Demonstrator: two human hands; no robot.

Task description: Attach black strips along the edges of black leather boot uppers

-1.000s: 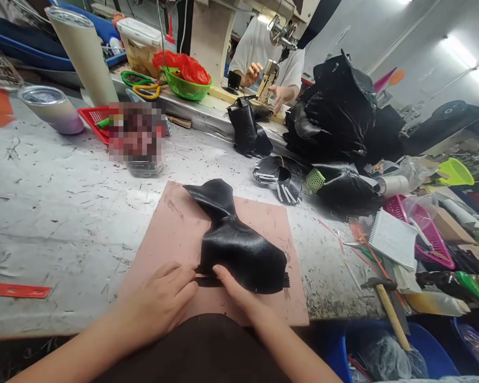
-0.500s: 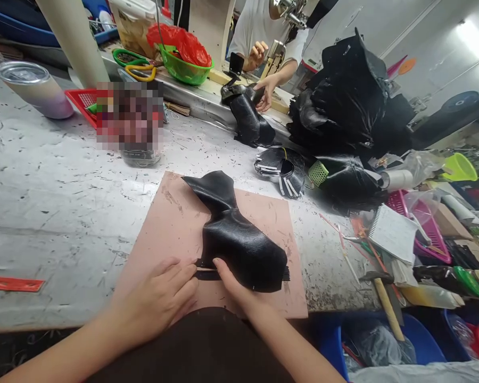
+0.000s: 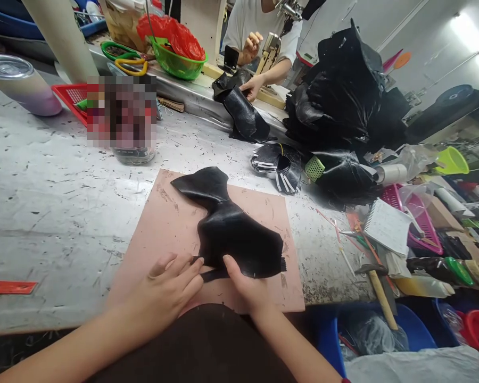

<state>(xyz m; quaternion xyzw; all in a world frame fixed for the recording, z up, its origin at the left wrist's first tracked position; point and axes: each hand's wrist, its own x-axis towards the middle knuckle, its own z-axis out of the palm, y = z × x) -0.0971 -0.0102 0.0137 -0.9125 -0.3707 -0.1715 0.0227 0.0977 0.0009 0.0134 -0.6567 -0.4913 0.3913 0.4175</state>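
A black leather piece, narrow in the middle and wider at both ends, lies on a pinkish board. Along its near edge runs a thin black strip; a jagged dark end pokes out at the right. My left hand is closed, its fingertips pinching the strip by the leather's lower left corner. My right hand grips the near edge of the leather, thumb on top and the other fingers hidden underneath.
Across the bench, a co-worker's hand holds black leather at a machine. A tall black leather pile stands back right. A hammer, notebook and pink basket lie right. A tumbler and green bowl are back left.
The near edge of the leather is now bent up a little at my right thumb, and the strip slants between my hands. My right thumb has shifted slightly right. The view has moved slightly.
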